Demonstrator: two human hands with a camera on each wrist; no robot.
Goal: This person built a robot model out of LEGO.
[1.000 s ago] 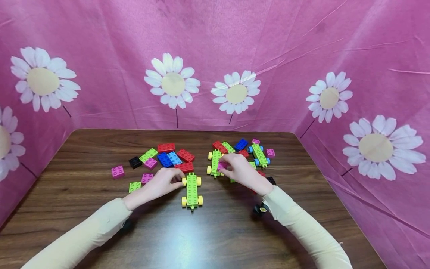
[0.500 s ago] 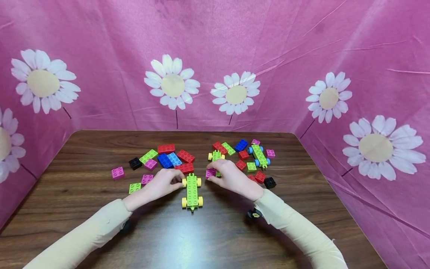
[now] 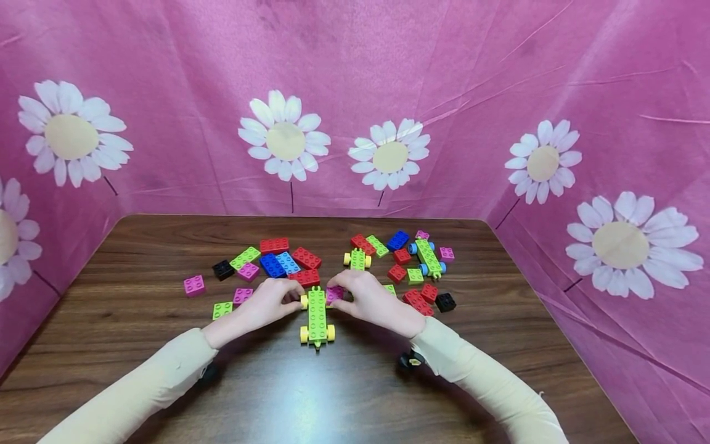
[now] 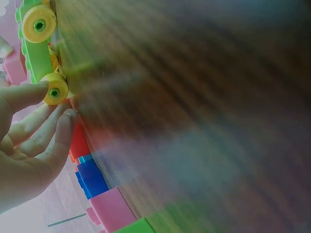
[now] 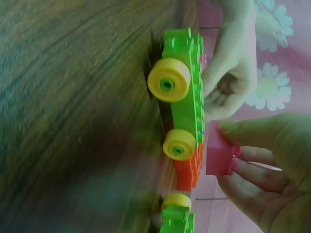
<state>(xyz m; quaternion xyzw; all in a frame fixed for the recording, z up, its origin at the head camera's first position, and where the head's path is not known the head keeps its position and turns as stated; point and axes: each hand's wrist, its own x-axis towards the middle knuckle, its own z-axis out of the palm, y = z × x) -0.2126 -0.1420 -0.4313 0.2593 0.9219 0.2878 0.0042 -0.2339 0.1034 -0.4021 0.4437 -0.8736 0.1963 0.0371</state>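
Note:
A light-green toy car base (image 3: 317, 314) with yellow wheels stands on the table in front of me, studs up. My left hand (image 3: 269, 303) holds it by the far left wheel (image 4: 54, 90), thumb and fingertips on either side. My right hand (image 3: 373, 301) pinches a pink building brick (image 5: 219, 148) between thumb and fingers. The brick is close to the right side of the base's far end, and its studs point up. In the right wrist view it appears just above the level of the base's studs.
Loose bricks lie left, among them a red brick (image 3: 304, 277) and a blue brick (image 3: 273, 264). A second yellow-wheeled base (image 3: 357, 259) stands behind my right hand. Farther right are a blue-wheeled base (image 3: 427, 256) and a black brick (image 3: 445, 301). A pink flowered cloth (image 3: 344, 74) hangs behind.
My right hand has carried the pink brick left and toward me, from beside the second yellow-wheeled base to the near one. My left hand has stayed at the wheel.

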